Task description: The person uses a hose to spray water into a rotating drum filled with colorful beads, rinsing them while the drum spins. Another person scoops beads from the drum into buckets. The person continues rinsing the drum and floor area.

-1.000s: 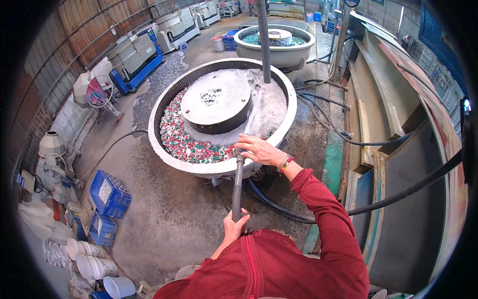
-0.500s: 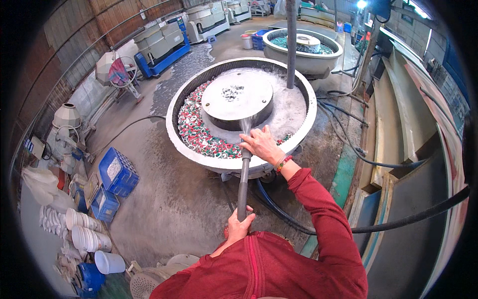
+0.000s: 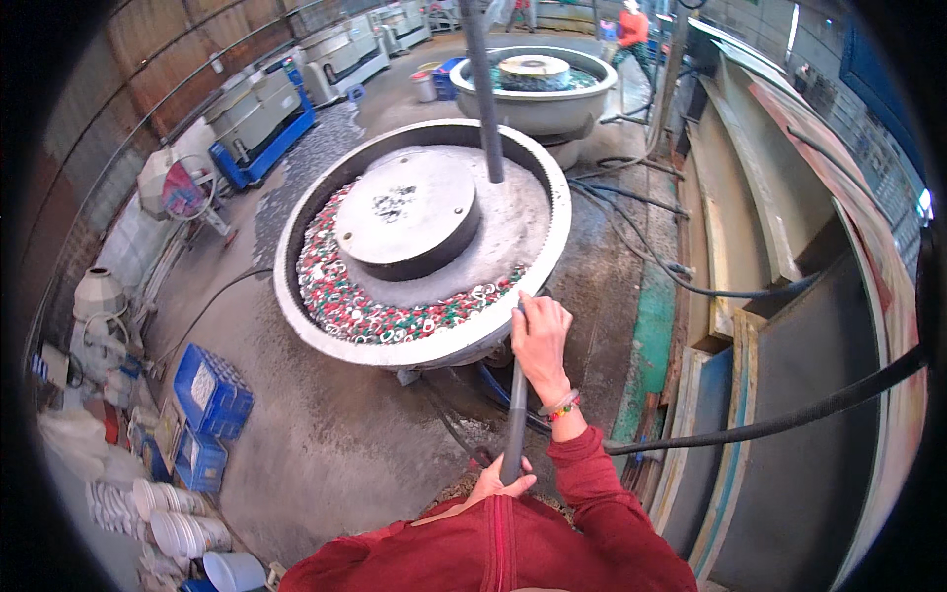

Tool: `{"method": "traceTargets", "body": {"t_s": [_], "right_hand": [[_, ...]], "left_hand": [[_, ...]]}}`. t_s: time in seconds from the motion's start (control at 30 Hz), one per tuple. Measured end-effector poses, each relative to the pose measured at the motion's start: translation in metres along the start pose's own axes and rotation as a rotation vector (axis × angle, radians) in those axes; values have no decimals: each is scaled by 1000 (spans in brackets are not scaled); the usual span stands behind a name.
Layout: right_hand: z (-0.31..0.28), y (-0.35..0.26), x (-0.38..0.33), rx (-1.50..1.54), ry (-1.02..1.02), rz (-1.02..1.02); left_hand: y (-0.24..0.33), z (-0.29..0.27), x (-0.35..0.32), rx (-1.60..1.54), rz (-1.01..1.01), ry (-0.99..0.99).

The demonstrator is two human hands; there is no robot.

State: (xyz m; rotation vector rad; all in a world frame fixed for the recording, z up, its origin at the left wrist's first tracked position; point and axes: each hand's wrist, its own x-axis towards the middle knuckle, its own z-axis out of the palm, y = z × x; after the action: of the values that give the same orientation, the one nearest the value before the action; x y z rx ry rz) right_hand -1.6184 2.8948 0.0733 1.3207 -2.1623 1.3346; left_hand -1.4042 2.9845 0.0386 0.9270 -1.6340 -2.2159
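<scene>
My right hand (image 3: 541,340) is closed around the upper end of a grey hose (image 3: 517,419), just beside the near right rim of a large round tub (image 3: 395,352). Lower down, close to my body, my left hand (image 3: 501,481) grips the same hose. Fingers partly cover the hose's end, and I make out no spray from it. Small red, green and white rings (image 3: 380,318) fill the near and left part of the tub's channel. Pale foam or liquid (image 3: 518,212) covers its right part. A flat white round cap (image 3: 409,207) rises in the tub's middle.
A grey pole (image 3: 481,89) stands at the tub's far side. Behind is a second round tub (image 3: 538,113), with a person in orange (image 3: 633,30) nearby. Blue crates (image 3: 222,405) and white buckets (image 3: 187,536) sit at left. Hoses and slanted boards (image 3: 745,168) line the right.
The view has turned right, so the tub sits further left. The hose end has moved from over the tub to its right rim. The water spray seen earlier no longer shows.
</scene>
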Motion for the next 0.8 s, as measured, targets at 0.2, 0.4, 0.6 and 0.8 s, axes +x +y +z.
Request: {"method": "traceTargets", "body": {"t_s": [0.2, 0.4, 0.6, 0.8], "right_hand": [[-12, 92, -3, 443, 290, 330], [0, 180, 26, 997, 68, 561], [42, 272, 35, 1770, 430, 484], [10, 337, -61, 1876, 1069, 976]], "left_hand": [[6, 5, 49, 18, -126, -263], [32, -1, 115, 61, -244, -415], [46, 17, 186, -109, -368, -451], [32, 48, 286, -189, -401, -232]]}}
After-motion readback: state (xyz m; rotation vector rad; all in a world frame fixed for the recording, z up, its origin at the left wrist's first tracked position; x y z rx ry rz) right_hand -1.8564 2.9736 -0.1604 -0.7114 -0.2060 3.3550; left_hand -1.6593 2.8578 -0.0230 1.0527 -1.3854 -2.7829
